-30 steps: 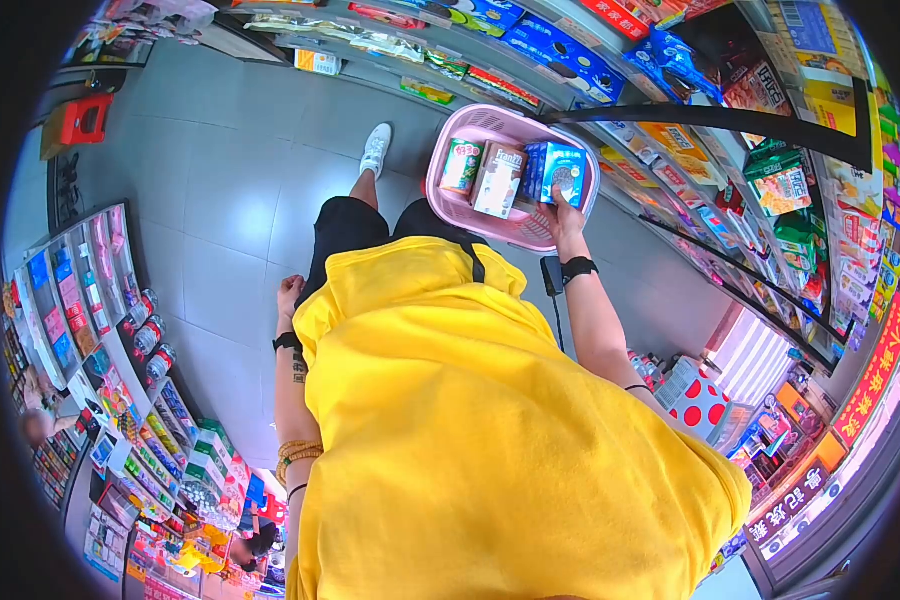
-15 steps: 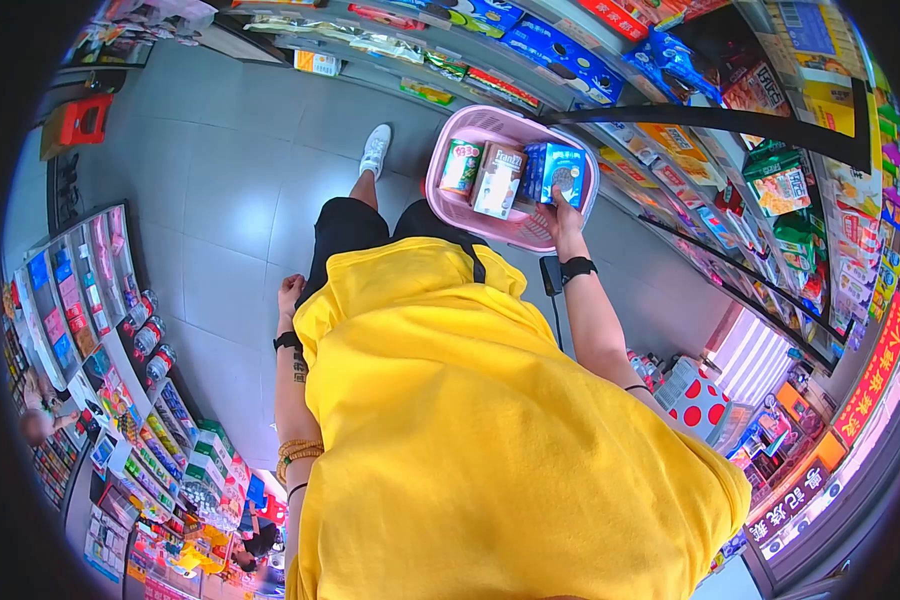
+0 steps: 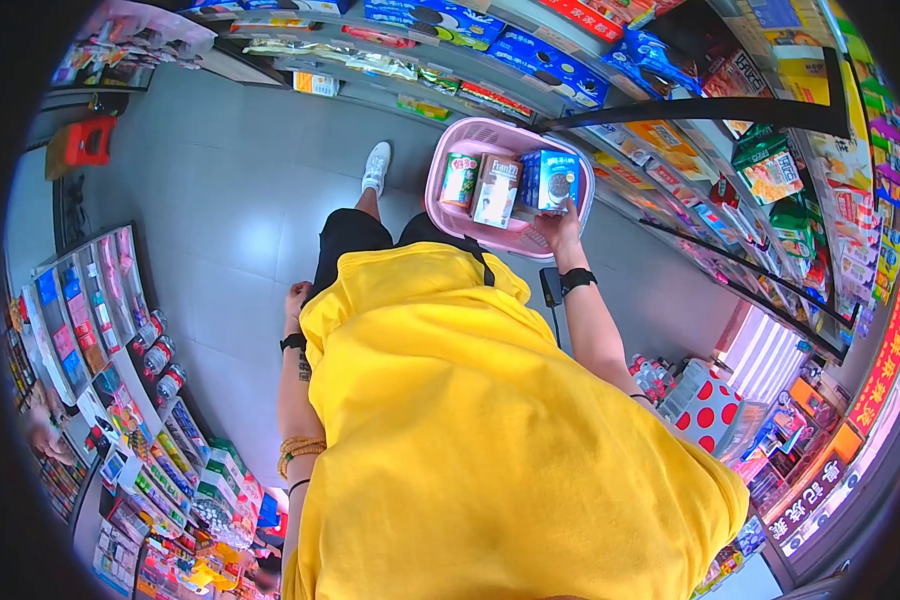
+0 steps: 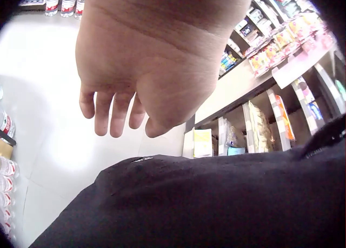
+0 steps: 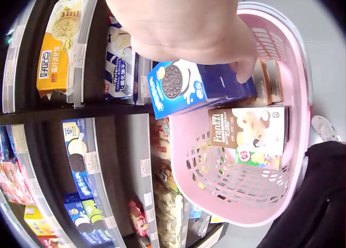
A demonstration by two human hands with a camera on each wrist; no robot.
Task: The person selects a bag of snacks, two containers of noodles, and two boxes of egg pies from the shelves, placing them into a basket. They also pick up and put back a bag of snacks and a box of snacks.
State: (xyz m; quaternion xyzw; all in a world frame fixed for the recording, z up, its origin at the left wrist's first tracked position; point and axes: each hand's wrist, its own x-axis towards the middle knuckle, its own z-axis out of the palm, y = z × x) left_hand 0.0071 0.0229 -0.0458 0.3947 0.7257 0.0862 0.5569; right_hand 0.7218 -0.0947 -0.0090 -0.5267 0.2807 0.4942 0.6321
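My right hand [image 3: 560,230] grips a blue cookie box [image 3: 560,178] at the right end of a pink basket [image 3: 436,150]. In the right wrist view, the hand [image 5: 189,26] curls over the blue box [image 5: 184,86], with a digit against its dark blue side. Beside it in the basket [image 5: 294,177] lie a brown-and-white Franzzi box [image 5: 248,129] and a green-labelled canister [image 3: 459,180]. The palm hides part of the box. My left hand [image 3: 296,298] hangs beside the black shorts; its fingers [image 4: 117,115] are loose and hold nothing.
Snack shelves [image 3: 570,80] run along the top and right, close to the basket. Another shelf unit [image 3: 80,310] with large bottles [image 3: 157,355] stands at the left. Grey floor [image 3: 260,170] lies between. A dark phone-like device [image 3: 550,287] hangs near the right wrist.
The head view has shifted slightly, and the basket appears a little lower. My right hand sits lower against the blue box, covering less of its front. The left hand still hangs down.
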